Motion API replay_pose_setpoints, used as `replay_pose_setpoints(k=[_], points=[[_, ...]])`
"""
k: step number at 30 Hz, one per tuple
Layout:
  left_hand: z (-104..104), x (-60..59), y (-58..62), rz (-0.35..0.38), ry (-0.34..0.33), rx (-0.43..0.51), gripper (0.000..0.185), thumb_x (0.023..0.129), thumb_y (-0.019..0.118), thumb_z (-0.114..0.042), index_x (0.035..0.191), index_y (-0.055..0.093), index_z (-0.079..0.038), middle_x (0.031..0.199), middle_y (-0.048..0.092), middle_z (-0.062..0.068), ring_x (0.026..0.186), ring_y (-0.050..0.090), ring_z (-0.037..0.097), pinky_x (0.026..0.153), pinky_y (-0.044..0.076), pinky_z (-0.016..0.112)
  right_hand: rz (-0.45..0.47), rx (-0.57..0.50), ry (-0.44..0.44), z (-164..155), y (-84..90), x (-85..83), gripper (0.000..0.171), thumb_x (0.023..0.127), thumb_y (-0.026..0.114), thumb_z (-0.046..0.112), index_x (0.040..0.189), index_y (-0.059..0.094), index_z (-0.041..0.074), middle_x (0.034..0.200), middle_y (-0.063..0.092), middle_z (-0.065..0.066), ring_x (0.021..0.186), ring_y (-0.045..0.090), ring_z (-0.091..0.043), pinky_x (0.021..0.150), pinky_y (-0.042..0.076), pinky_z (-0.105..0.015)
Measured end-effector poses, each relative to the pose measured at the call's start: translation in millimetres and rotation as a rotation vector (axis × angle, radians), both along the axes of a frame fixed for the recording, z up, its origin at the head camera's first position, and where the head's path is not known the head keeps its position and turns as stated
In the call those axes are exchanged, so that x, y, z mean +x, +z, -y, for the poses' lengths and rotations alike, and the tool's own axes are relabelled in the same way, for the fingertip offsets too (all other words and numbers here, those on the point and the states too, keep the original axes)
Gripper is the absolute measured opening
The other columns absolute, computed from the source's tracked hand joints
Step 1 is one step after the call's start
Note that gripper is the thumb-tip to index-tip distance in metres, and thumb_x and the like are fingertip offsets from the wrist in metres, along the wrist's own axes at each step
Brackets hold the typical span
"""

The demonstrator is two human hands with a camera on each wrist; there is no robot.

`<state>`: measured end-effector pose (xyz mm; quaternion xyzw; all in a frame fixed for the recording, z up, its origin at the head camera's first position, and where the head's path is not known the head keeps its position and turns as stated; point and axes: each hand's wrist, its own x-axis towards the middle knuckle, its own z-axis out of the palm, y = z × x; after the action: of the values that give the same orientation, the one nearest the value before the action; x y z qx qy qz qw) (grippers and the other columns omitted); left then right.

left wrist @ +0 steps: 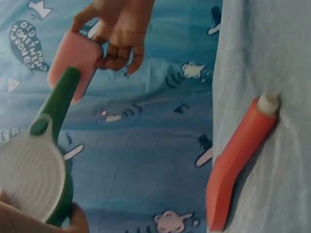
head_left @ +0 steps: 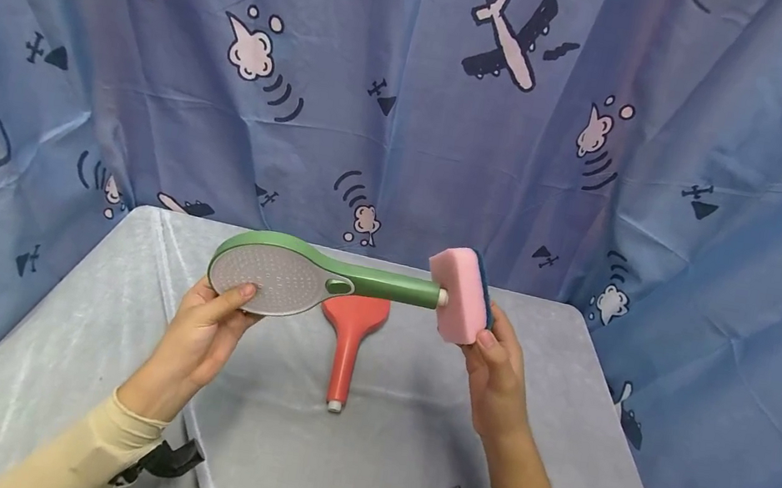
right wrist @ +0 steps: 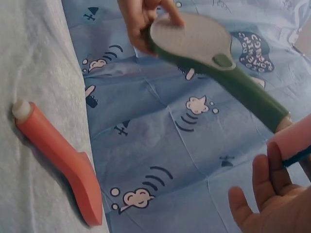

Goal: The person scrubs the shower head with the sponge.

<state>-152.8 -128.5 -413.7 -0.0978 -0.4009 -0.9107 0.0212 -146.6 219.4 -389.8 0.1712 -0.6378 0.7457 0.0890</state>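
A grey cloth-covered table [head_left: 79,349] fills the lower middle of the head view; a red shower head [head_left: 349,339] lies flat at its centre, handle toward the bottom edge

Green shower head [left wrist: 46,145] against pink sponge [left wrist: 73,60]

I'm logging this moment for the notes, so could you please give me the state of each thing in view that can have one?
green shower head: held above the table, lying level, spray face towards the camera.
pink sponge: held upright against the green handle's end.
red shower head: lying flat on the table, untouched.
left hand: grips the green head's round end.
right hand: holds the sponge.
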Motion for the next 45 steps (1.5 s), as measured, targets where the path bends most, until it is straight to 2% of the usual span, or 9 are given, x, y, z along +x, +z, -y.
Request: replay_pose_setpoints(k=[5,8,14,22,29,33,37,41,45], points=[[-6,-4.4,-4.7,-0.008,-0.079,0.156,0.049,0.109,0.038,-0.003,0.150,0.037,-0.030,0.152,0.039,0.002,0.142,0.042,0.026,0.106,0.049,0.055,-0.048,-0.028,-0.017,10,-2.7,5.6,0.049,0.098,0.045,0.018,0.145,0.049,0.008,0.143,0.050,-0.013,0.124,0.053,-0.024,0.105,0.048,-0.027],[-6,-5.5,-6.9,-0.027,-0.126,0.249,0.052,0.108,0.047,-0.016,0.155,0.029,-0.032,0.162,0.023,0.005,0.150,0.029,0.030,0.111,0.044,0.057,-0.080,-0.045,-0.024,14,-5.2,6.1,0.048,0.097,0.047,0.017,0.144,0.051,0.007,0.140,0.053,-0.011,0.121,0.054,-0.023,0.104,0.049,-0.027],[-2,-4.7,-6.2,-0.005,-0.147,0.339,0.087,0.085,0.078,-0.053,0.152,0.032,-0.021,0.155,0.032,0.011,0.142,0.040,0.036,0.108,0.038,0.070,-0.152,-0.031,-0.040,17,-10.0,8.5,0.049,0.095,0.051,0.013,0.144,0.054,0.009,0.134,0.060,-0.006,0.114,0.058,-0.017,0.095,0.052,-0.026],[11,-2.4,4.7,0.048,-0.208,0.421,0.068,0.096,0.068,-0.044,0.151,0.033,-0.023,0.159,0.024,0.008,0.147,0.030,0.037,0.119,0.021,0.069,-0.205,-0.042,0.004,22,-15.2,10.3,0.053,0.091,0.056,0.006,0.143,0.058,0.017,0.125,0.066,0.002,0.109,0.061,-0.010,0.089,0.054,-0.023],[16,-3.2,5.9,0.085,-0.228,0.440,0.097,0.087,0.075,-0.059,0.157,0.017,-0.024,0.166,0.009,0.010,0.151,0.017,0.043,0.116,0.008,0.075,-0.229,0.020,0.036,24,-15.6,13.9,0.055,0.091,0.060,0.008,0.146,0.056,0.014,0.129,0.064,0.000,0.111,0.059,-0.013,0.086,0.054,-0.023],[16,-4.5,6.2,0.128,-0.190,0.475,0.082,0.092,0.071,-0.047,0.153,0.021,-0.023,0.163,0.013,0.009,0.151,0.018,0.038,0.118,0.014,0.072,-0.239,0.061,0.030,26,-13.8,13.7,0.057,0.091,0.063,0.009,0.146,0.052,0.004,0.128,0.064,-0.002,0.112,0.059,-0.015,0.083,0.052,-0.025],[19,-4.7,5.6,0.175,-0.192,0.617,0.048,0.096,0.061,-0.032,0.134,0.039,-0.014,0.144,0.034,0.013,0.145,0.032,0.037,0.120,0.018,0.068,-0.231,0.108,0.025,28,-15.4,14.0,0.058,0.091,0.063,0.009,0.147,0.050,0.001,0.128,0.064,-0.004,0.113,0.059,-0.017,0.083,0.050,-0.026],[23,-5.0,2.7,0.174,-0.262,0.780,0.033,0.095,0.052,-0.019,0.124,0.039,-0.007,0.134,0.040,0.018,0.140,0.042,0.039,0.121,0.023,0.063,-0.210,0.118,0.026,30,-17.8,15.0,0.056,0.093,0.060,0.010,0.148,0.051,0.005,0.131,0.062,-0.005,0.114,0.058,-0.017,0.087,0.051,-0.026],[24,-6.0,0.4,0.159,-0.338,0.799,0.041,0.103,0.039,-0.018,0.139,0.035,-0.001,0.147,0.043,0.022,0.140,0.047,0.041,0.119,0.033,0.058,-0.222,0.093,0.028,31,-19.9,15.5,0.054,0.093,0.059,0.011,0.146,0.052,0.006,0.128,0.064,-0.006,0.112,0.060,-0.017,0.087,0.052,-0.025]])
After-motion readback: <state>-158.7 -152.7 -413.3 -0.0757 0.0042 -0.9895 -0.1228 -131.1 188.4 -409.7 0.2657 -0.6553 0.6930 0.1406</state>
